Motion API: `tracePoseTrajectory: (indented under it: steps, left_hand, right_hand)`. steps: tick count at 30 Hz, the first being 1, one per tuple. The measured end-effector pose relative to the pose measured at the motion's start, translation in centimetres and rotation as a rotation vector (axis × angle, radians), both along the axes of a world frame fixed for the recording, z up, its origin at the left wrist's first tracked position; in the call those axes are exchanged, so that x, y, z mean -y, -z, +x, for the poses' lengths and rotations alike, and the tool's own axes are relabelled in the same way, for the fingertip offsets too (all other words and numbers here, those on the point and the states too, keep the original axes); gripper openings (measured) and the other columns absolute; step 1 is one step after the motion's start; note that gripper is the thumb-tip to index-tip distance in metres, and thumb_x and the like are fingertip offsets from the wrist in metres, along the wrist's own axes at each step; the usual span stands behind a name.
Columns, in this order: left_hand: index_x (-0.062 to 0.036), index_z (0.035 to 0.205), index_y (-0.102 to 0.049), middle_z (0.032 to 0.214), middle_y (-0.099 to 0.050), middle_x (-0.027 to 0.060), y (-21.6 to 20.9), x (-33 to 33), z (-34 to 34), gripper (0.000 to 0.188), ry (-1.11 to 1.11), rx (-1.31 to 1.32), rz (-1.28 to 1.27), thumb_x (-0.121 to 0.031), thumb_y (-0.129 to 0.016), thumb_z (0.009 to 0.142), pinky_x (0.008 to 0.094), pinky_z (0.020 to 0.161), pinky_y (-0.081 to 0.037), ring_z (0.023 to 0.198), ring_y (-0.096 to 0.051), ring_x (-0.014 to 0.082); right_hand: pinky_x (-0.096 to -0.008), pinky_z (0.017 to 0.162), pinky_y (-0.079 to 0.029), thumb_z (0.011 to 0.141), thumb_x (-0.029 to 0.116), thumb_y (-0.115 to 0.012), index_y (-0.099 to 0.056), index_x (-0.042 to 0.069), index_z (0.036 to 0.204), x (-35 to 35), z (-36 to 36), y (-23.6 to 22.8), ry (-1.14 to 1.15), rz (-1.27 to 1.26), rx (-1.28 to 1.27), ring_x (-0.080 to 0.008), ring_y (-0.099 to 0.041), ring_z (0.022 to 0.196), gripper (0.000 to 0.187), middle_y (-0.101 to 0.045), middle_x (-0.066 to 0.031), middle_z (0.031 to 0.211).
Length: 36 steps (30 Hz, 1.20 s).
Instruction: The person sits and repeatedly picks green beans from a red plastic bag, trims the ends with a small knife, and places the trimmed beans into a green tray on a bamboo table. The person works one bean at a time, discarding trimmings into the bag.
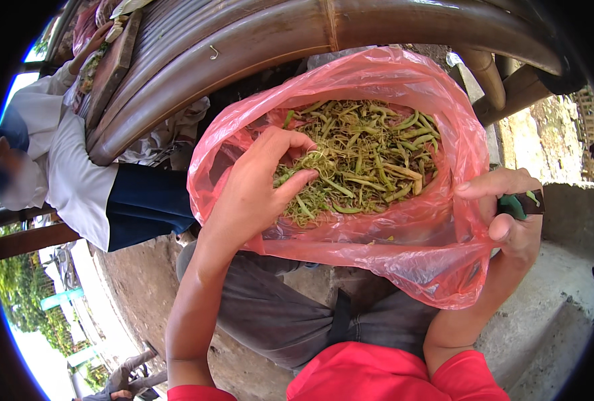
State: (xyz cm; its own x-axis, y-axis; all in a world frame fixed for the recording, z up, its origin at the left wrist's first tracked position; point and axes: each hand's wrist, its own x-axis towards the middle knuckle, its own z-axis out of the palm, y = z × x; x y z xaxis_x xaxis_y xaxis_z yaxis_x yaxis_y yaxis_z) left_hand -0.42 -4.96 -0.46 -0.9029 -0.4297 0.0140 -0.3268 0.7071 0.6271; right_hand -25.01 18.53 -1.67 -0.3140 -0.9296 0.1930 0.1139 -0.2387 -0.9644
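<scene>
A thin, translucent red plastic bag lies wide open above my lap. In it is a heap of green and yellowish vegetable trimmings, with bean-like ends and fine curled strings. My left hand reaches in over the left side of the heap, its thumb and fingers closed on a tuft of the stringy trimmings. At the bag's right rim, my right hand is closed round a short green-and-black object that looks like a handle; its other end is hidden. One extended finger of that hand touches the bag.
A bench or platform of brown bamboo poles runs across just beyond the bag. At the left sits a person in a white top, one hand near a wooden board. A concrete ledge lies to my right.
</scene>
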Motion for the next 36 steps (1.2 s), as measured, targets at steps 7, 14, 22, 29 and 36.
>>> tracePoseTrajectory:
  steps: [7,14,22,29,36]
  left_hand:
    - [-0.0062,0.128,-0.061,0.125,-0.064,0.0146,-2.8,1.4,-0.4,0.037,-0.162,-0.06,0.046,-0.005,-0.067,0.092,0.0383,0.093,-0.051,0.115,-0.064,0.0272]
    - [-0.0093,0.132,-0.063,0.138,-0.058,0.0144,-1.5,-1.0,-0.4,0.038,0.169,0.197,-0.254,-0.014,-0.064,0.094,0.0423,0.102,-0.049,0.123,-0.058,0.0334]
    - [-0.0066,0.124,-0.067,0.121,-0.067,0.0136,-1.5,-1.3,0.9,0.03,0.23,0.291,-0.108,-0.015,-0.063,0.095,0.0424,0.101,-0.048,0.116,-0.061,0.0335]
    - [-0.0085,0.133,-0.062,0.127,-0.066,0.017,0.2,-0.3,-1.0,0.032,-0.032,0.262,-0.184,-0.018,-0.054,0.103,0.0395,0.096,-0.051,0.115,-0.065,0.034]
    - [-0.0075,0.127,-0.064,0.116,-0.068,0.0149,2.7,1.0,-3.0,0.03,0.005,0.319,-0.105,-0.023,-0.061,0.1,0.0408,0.092,-0.051,0.106,-0.065,0.0335]
  right_hand:
    - [-0.0232,0.048,-0.022,0.079,0.053,-0.083,-0.075,-0.005,0.109,-0.6,-0.6,-0.1,0.09,0.134,-0.145,-0.0005,-0.035,0.048,0.066,-0.051,0.0063,0.058]
    - [-0.0228,0.053,-0.027,0.081,0.031,-0.084,-0.075,0.0,0.115,-0.6,-0.7,-1.3,0.085,0.338,-0.263,-0.0005,-0.039,0.056,0.047,-0.055,0.0048,0.066]
    - [-0.0227,0.069,-0.044,0.086,0.009,-0.079,-0.072,0.003,0.123,0.0,0.2,-2.6,0.274,0.755,-0.412,-0.0057,-0.049,0.074,0.038,-0.062,0.0004,0.085]
    - [-0.0273,0.078,-0.05,0.087,0.009,-0.077,-0.07,0.002,0.123,2.3,2.9,-2.7,0.219,0.331,-0.577,-0.0137,-0.063,0.083,0.038,-0.072,-0.0085,0.099]
    - [-0.026,0.085,-0.049,0.095,0.007,-0.07,-0.065,0.002,0.133,4.7,4.4,-0.9,0.331,0.428,-0.494,-0.0093,-0.062,0.091,0.039,-0.071,-0.0048,0.1]
